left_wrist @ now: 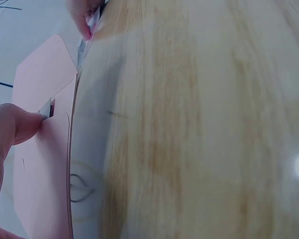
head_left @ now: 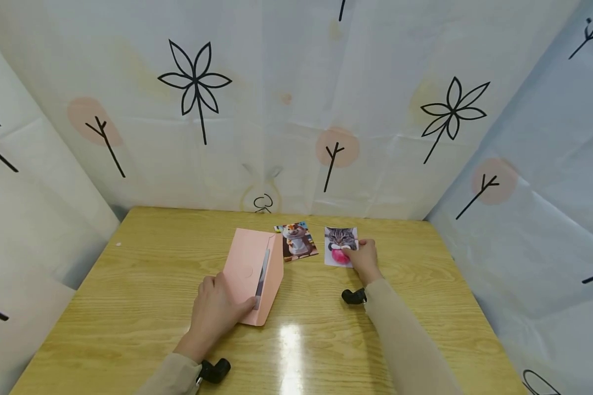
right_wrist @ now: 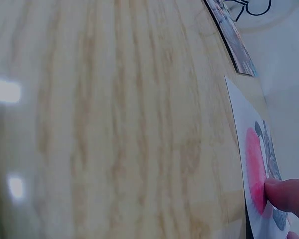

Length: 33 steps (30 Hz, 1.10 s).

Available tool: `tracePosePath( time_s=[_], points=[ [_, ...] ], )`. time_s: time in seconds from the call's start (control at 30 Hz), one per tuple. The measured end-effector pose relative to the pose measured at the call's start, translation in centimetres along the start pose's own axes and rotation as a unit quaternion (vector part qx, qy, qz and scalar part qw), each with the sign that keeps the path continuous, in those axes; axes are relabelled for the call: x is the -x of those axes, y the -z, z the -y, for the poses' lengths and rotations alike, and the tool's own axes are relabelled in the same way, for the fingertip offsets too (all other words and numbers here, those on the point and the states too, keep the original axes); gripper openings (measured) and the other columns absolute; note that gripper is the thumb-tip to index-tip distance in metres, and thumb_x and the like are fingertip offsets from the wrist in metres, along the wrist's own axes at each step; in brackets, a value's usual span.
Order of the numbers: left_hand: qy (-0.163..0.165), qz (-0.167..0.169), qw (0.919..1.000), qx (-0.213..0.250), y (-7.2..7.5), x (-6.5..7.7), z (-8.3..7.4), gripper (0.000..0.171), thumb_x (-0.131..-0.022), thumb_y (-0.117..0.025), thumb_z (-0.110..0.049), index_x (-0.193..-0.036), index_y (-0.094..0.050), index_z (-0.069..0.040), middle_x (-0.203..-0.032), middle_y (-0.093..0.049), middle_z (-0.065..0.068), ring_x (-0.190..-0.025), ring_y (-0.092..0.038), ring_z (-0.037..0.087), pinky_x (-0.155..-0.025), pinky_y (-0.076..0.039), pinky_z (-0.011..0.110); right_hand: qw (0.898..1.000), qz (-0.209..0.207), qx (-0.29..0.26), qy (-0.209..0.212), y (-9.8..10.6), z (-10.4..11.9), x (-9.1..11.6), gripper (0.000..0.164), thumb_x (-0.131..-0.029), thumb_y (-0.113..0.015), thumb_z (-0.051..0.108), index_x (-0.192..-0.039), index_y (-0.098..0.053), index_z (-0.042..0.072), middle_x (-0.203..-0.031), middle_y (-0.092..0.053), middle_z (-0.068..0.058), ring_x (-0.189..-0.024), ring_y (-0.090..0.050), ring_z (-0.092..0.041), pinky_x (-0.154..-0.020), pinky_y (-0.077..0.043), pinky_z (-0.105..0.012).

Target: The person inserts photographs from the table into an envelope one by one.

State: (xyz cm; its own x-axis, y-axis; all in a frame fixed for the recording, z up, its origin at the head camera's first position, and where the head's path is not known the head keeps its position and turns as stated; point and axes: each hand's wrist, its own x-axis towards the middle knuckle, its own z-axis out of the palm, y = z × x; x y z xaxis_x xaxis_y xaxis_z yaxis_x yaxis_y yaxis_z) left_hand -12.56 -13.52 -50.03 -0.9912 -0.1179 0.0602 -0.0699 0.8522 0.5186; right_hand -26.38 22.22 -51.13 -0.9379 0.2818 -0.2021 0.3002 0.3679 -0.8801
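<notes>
A pink paper envelope [head_left: 244,255] with its flap unfolded to the right lies left of centre. My left hand [head_left: 214,307] grips its lower left part, the thumb [left_wrist: 26,122] on the edge of a card [head_left: 262,274] that shows in the opening. Most of that card is hidden inside. With thumb and fingers my right hand [head_left: 367,260] pinches the right edge of a picture card [head_left: 331,257], which shows a grey tabby cat with a pink round shape. Left of it a second picture card [head_left: 298,241], showing a cartoon animal, lies partly behind the envelope's flap.
The wooden table [head_left: 168,247] meets a white sheet [head_left: 277,99] with plant drawings at the back, and similar sheets hang at both sides. Each wrist carries a black camera mount [head_left: 214,371]. Light glares off the table's front middle.
</notes>
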Motion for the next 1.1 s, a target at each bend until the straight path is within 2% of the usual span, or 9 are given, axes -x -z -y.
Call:
tracePosePath(
  time_s=[0.17,0.3,0.37,0.47,0.6,0.7,0.93,1.1],
  points=[
    [-0.005,-0.004,0.9999,0.009,0.1,0.2,0.0,0.102,-0.066,-0.076,-0.066,-0.127,-0.045,0.011,-0.111,-0.045,0.025,-0.097,-0.044,0.036,-0.075,-0.043,0.049,1.0,0.013,0.009,-0.001,0.2,-0.1,0.7,0.064,-0.091,-0.067,0.017,-0.138,-0.029,-0.002,-0.139,-0.036,-0.023,-0.13,-0.035,-0.036,-0.105,-0.033,-0.048],
    [-0.007,-0.005,0.9999,0.01,0.1,0.2,0.1,0.101,-0.066,-0.077,-0.064,-0.126,-0.045,0.011,-0.11,-0.045,0.025,-0.095,-0.044,0.036,-0.075,-0.043,0.049,0.999,0.027,0.017,0.011,0.4,0.0,1.1,0.06,-0.091,-0.064,0.009,-0.138,-0.03,-0.007,-0.135,-0.038,-0.028,-0.128,-0.037,-0.037,-0.104,-0.034,-0.049],
    [-0.009,-0.006,0.9999,0.009,0.1,0.2,0.1,0.101,-0.066,-0.077,-0.063,-0.126,-0.045,0.012,-0.109,-0.045,0.025,-0.094,-0.044,0.035,-0.074,-0.043,0.049,0.999,0.034,0.028,0.012,0.5,0.0,1.2,0.057,-0.091,-0.062,0.007,-0.137,-0.031,-0.007,-0.129,-0.042,-0.027,-0.121,-0.042,-0.034,-0.099,-0.038,-0.046],
    [-0.01,-0.008,0.9999,0.008,0.1,0.2,0.2,0.101,-0.066,-0.077,-0.064,-0.125,-0.046,0.012,-0.108,-0.046,0.025,-0.093,-0.045,0.035,-0.074,-0.043,0.048,0.998,0.04,0.054,0.011,0.9,0.0,1.3,0.053,-0.093,-0.059,0.008,-0.137,-0.033,-0.005,-0.113,-0.048,-0.021,-0.096,-0.05,-0.028,-0.08,-0.045,-0.039],
    [-0.013,-0.012,0.9998,0.006,0.0,0.1,0.4,0.101,-0.065,-0.077,-0.065,-0.124,-0.046,0.011,-0.107,-0.046,0.025,-0.093,-0.045,0.035,-0.073,-0.043,0.048,0.992,0.027,0.122,0.033,1.5,0.1,1.5,0.049,-0.094,-0.057,0.011,-0.136,-0.035,-0.004,-0.093,-0.051,-0.013,-0.07,-0.046,-0.02,-0.06,-0.04,-0.031],
    [-0.014,-0.013,0.9998,0.004,-0.1,0.1,0.5,0.101,-0.065,-0.076,-0.066,-0.123,-0.047,0.011,-0.108,-0.046,0.025,-0.094,-0.045,0.036,-0.075,-0.043,0.049,0.987,0.02,0.153,0.052,1.9,0.1,1.6,0.049,-0.094,-0.057,0.01,-0.135,-0.036,-0.004,-0.089,-0.052,-0.01,-0.065,-0.046,-0.018,-0.056,-0.039,-0.029],
    [-0.015,-0.015,0.9998,0.004,-0.2,0.0,0.7,0.1,-0.065,-0.076,-0.066,-0.122,-0.047,0.011,-0.108,-0.047,0.025,-0.095,-0.045,0.037,-0.075,-0.043,0.05,0.989,0.031,0.12,0.074,2.6,0.5,2.0,0.048,-0.095,-0.055,0.01,-0.137,-0.036,-0.004,-0.095,-0.055,-0.013,-0.063,-0.05,-0.016,-0.057,-0.042,-0.029],
    [-0.017,-0.017,0.9997,0.002,-0.2,-0.1,0.6,0.1,-0.065,-0.077,-0.066,-0.122,-0.047,0.011,-0.107,-0.047,0.026,-0.094,-0.046,0.037,-0.075,-0.043,0.049,0.992,0.032,0.088,0.084,3.1,1.5,2.3,0.045,-0.097,-0.051,0.009,-0.138,-0.036,-0.004,-0.103,-0.053,-0.017,-0.071,-0.052,-0.019,-0.06,-0.043,-0.03]
  ],
)
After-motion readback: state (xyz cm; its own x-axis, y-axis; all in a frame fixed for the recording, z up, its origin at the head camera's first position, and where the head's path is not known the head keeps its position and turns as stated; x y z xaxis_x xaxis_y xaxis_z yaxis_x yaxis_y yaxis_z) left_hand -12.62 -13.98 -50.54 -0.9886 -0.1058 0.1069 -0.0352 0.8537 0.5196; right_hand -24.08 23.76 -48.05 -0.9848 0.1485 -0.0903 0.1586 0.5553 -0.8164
